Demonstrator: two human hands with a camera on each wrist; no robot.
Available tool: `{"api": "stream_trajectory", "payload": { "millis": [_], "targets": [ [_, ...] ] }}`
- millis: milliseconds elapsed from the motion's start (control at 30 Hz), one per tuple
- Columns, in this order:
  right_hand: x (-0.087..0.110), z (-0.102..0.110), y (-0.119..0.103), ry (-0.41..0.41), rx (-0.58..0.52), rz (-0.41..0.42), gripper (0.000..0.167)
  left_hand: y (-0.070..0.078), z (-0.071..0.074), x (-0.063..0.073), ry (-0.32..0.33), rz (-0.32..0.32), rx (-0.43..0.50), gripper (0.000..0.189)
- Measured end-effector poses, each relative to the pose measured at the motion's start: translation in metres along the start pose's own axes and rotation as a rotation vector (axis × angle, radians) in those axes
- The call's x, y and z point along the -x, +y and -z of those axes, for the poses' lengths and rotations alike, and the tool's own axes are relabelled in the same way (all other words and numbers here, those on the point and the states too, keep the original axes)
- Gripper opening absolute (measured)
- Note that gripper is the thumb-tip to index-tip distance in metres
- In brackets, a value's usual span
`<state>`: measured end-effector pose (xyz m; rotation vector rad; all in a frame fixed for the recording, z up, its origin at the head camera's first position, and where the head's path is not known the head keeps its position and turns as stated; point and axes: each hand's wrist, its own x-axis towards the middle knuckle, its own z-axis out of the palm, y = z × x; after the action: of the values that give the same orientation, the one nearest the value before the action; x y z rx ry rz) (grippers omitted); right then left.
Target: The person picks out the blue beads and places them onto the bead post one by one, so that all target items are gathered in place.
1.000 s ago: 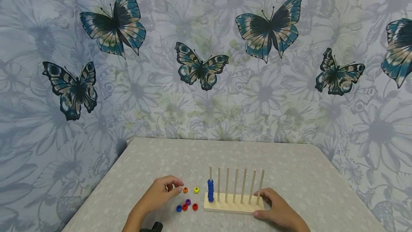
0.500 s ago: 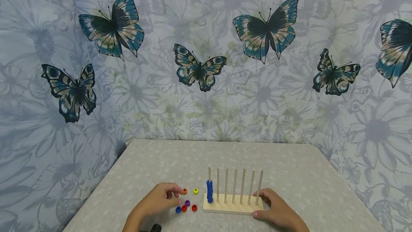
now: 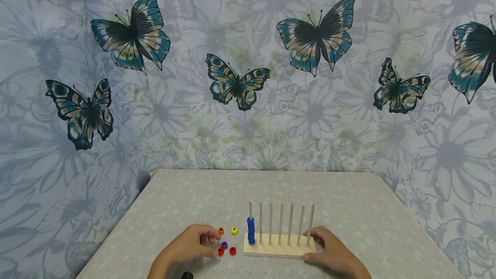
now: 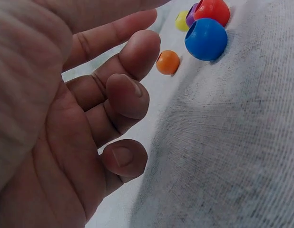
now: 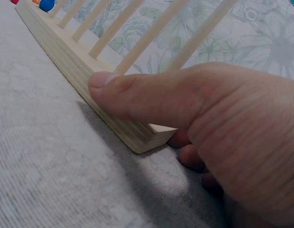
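Note:
My right hand (image 3: 331,251) grips the right end of a wooden peg stand (image 3: 277,252), its thumb on the front edge in the right wrist view. A stack of blue beads (image 3: 251,231) sits on the leftmost of the stand's several upright pegs. My left hand (image 3: 190,244) hovers beside loose beads with bent, parted fingers and holds nothing. Near it lie an orange bead (image 3: 221,230), a yellow bead (image 3: 234,230), a purple bead (image 3: 224,245) and two red beads (image 3: 233,251). A loose blue bead (image 4: 206,39) shows in the left wrist view; the left hand hides it from the head view.
A pale patterned cloth covers the table (image 3: 310,184). Behind it stands a wall (image 3: 248,141) with butterfly decorations. A small black object (image 3: 187,275) lies at the near edge of the head view, by the left wrist.
My left hand has drawn down toward me, from beside the orange bead to the blue one, which it now covers in the head view. The right hand keeps its grip on the stand.

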<state>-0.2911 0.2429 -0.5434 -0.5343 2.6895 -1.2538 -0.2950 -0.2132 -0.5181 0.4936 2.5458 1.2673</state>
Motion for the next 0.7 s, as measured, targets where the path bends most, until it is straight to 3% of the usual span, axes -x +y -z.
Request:
{"api": "stream_trajectory", "payload": {
  "millis": [200, 700],
  "targets": [
    [0.013, 0.009, 0.007, 0.036, 0.023, -0.031, 0.057, 0.006, -0.01, -0.015, -0.051, -0.038, -0.003, 0.033],
    [0.042, 0.033, 0.027, 0.11, 0.035, -0.09, 0.056, 0.024, -0.033, -0.055, -0.169, -0.048, -0.022, 0.029]
  ]
}}
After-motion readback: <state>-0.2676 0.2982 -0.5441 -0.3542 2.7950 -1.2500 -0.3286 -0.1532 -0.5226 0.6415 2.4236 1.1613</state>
